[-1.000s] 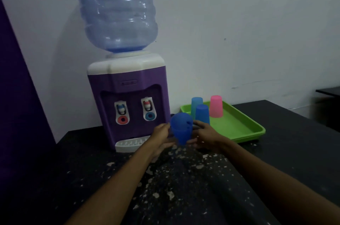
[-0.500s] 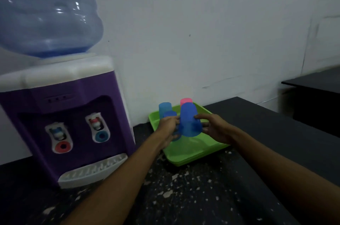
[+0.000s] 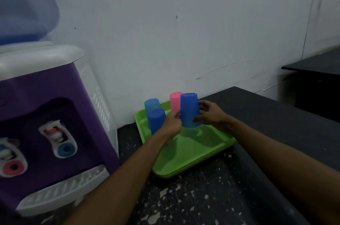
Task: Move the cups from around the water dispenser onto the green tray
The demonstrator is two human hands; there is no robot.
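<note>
Your dark blue cup [image 3: 189, 110] hangs upside down just above the green tray [image 3: 185, 149] at frame centre, left hand [image 3: 172, 125] and right hand [image 3: 211, 116] both gripping its sides, likely to steady it. It sits beside the pink cup [image 3: 174, 101], probably to keep the cups grouped, with the water dispenser [image 3: 46, 114] at far left.

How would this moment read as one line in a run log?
step: placing | dark blue cup upside down, held by left hand and right hand above green tray | three cups already there

black speckled counter [image 3: 202, 197] | white wall [image 3: 184, 31] | dark table [image 3: 316, 70] far right, possibly separate
</note>
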